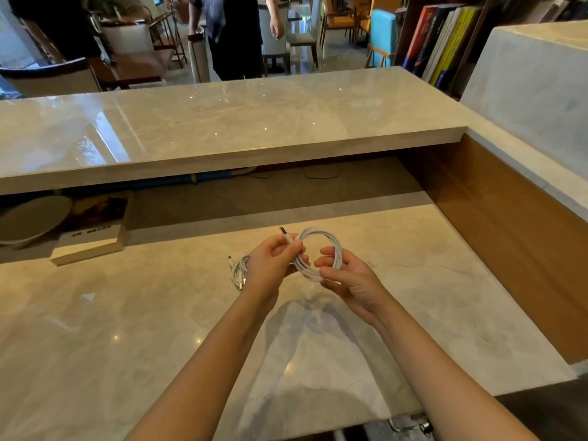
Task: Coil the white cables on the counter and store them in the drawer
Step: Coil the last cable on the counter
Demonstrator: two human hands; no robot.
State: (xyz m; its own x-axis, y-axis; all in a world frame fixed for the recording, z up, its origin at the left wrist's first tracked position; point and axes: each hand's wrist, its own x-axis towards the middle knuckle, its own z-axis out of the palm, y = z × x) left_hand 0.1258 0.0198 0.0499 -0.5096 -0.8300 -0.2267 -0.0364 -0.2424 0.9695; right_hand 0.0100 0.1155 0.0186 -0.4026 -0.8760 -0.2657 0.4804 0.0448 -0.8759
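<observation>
A white cable (321, 246) wound into a loose round coil hangs above the lower counter (159, 313), held between both hands. My left hand (270, 262) pinches the coil's left side, with the cable's plug end sticking up past my thumb. My right hand (346, 278) cups the coil's right side from below, fingers curled through the loop. A second white cable (238, 271) lies bunched on the counter just left of my left wrist, partly hidden by it. No drawer is in view.
A raised marble ledge (222, 122) runs across above the lower counter. A book (92, 230) and a round grey disc (31, 221) sit at the left under the ledge. A wooden side panel (509, 224) bounds the right. A person stands beyond the ledge.
</observation>
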